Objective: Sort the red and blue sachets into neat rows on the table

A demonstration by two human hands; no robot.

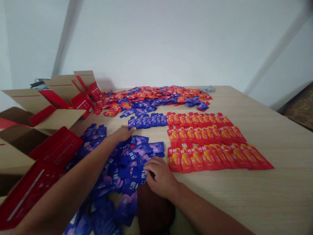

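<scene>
Pale wood-grain table (276, 195). Three overlapping rows of red sachets (207, 156) are laid out toward the right; the farthest is continued leftward by a short blue row (148, 121). Nearer left, the surface is covered by a loose blue pile (119, 173). Along the back, a mixed red-and-blue heap (151, 95) is spread. Open cartons (58, 147) are crowded at left.

Purple sachets (117, 174), flat, white-lettered: loose heap, overlapping, turned at mixed angles, near side. Row (148, 121) of same beyond heap: closely overlapped, tabs pointing away.
</scene>
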